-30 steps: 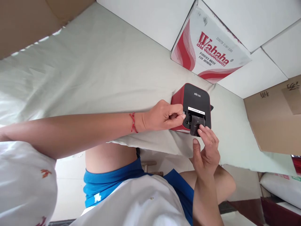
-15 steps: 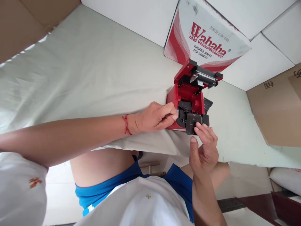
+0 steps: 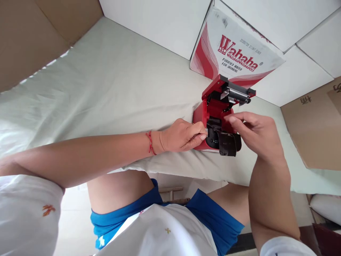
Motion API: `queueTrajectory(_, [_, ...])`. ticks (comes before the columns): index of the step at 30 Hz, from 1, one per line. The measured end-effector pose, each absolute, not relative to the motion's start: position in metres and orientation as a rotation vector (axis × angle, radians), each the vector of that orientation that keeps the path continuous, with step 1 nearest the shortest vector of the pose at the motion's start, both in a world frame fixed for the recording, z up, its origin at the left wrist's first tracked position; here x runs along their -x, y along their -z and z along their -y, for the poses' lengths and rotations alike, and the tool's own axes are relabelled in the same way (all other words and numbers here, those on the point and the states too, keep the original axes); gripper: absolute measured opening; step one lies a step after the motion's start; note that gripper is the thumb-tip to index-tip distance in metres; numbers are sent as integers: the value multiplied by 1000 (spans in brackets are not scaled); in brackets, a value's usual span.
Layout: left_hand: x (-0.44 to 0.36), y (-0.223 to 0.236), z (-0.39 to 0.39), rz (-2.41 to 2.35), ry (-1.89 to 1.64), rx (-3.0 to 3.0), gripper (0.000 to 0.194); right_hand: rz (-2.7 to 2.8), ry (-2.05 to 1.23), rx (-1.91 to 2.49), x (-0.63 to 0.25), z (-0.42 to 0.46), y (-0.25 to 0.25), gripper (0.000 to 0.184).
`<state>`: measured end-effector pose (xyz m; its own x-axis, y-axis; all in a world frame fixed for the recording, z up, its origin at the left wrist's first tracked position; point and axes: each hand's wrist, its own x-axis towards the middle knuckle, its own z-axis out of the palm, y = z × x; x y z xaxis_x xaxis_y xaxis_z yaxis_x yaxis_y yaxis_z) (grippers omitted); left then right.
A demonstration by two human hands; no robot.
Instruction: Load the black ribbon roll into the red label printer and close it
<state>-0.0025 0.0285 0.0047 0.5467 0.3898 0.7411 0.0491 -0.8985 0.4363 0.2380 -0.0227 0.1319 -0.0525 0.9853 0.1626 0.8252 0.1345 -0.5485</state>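
A red box-shaped machine (image 3: 199, 117) stands with its lid (image 3: 213, 86) raised; a black roller and a metal strip show on the lid's underside. Inside and over its front edge lies a curled dark glossy strip (image 3: 227, 144). My left hand (image 3: 185, 135) is closed in a pinch at the machine's left front side, with a small pale bit at the fingertips that I cannot make out. Over the machine's right wall, my right hand (image 3: 257, 133) holds thumb and fingertips together above the strip. What it grips, if anything, is hidden.
Behind the machine stands a white and red water carton (image 3: 237, 53), among plain white boxes (image 3: 160, 25). Brown cardboard boxes (image 3: 314, 128) border the right and the far left. A pale green cloth (image 3: 128, 96) covers the surface, its front edge hanging above my legs.
My right hand has lifted off the dark strip at the front and moved up and right to the machine's right wall, its fingers now pinched. My left hand keeps its place beside the machine.
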Motion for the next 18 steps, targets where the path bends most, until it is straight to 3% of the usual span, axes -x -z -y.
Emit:
queueTrajectory(8, [1,-5,-29,-311,-1371,-2413,28,2549,-187,2002,-231,-26,-129,41])
queueTrajectory(14, [2,-4,-29,-316,-1379,-2452,26,2803,-62,2056,-222,-31,-128,42])
queueTrajectory(18, [2,-5,-28,-318,-1351,-2444,29,2791,-104,2143,-215,-37,-127,30])
